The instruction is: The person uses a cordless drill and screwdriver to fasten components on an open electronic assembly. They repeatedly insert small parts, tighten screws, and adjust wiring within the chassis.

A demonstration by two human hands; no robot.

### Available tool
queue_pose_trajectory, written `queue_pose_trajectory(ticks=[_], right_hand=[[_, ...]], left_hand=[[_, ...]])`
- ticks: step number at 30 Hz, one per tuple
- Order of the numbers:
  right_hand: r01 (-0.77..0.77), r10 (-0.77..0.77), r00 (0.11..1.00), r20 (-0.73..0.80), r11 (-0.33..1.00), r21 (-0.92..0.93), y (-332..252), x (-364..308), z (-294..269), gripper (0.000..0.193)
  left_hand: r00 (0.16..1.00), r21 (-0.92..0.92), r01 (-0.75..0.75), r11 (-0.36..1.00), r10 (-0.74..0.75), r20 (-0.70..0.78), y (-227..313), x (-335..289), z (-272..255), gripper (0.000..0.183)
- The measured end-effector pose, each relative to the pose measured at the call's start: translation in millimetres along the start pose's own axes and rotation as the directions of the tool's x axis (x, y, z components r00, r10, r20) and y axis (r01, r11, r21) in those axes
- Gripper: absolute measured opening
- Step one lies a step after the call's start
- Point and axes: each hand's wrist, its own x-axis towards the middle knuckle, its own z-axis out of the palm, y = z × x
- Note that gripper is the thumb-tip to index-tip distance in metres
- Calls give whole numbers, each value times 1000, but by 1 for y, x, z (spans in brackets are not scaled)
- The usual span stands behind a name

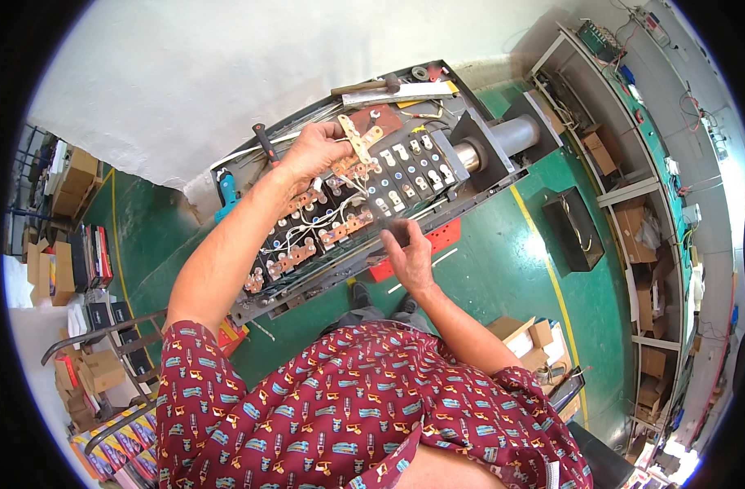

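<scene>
In the head view, holds 1 copper piece (356, 138) at the upper centre of the frame, pinched near its side between thumb and fingers of the left hand (314, 152), probably so as to leave most of its face uncovered. Has it tilted over the left part of the silver terminals (401, 151), close to other copper bars (348, 228) and white wires (311, 226) around the middle of the frame; cannot tell about contact below. Has the right hand (410, 262) just right of centre, by the lower edge of the black terminal block (413, 178), with fingers bent and seemingly parted from the thumb; cannot tell, through the dark blur at the tips, about anything gripped there. Has a hammer (368, 86) lying at the top centre, beyond the terminals, likely to leave them uncovered yet within reach; likewise, upper left of centre, 1 tool with a red-and-black handle (265, 143) and, further left, a teal power tool (226, 193), perhaps set aside for the same reason.
</scene>
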Motion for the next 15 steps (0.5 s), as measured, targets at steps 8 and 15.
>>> queue_pose_trajectory(ticks=[8, 15], right_hand=[[-181, 163, 981, 108, 966, 183, 23, 15, 7, 29], [-83, 122, 988, 94, 935, -344, -13, 34, -23, 45]], left_hand=[[997, -116, 50, 992, -42, 70, -4, 6, 5, 26], [965, -130, 202, 971, -174, 197, 2, 17, 14, 27]])
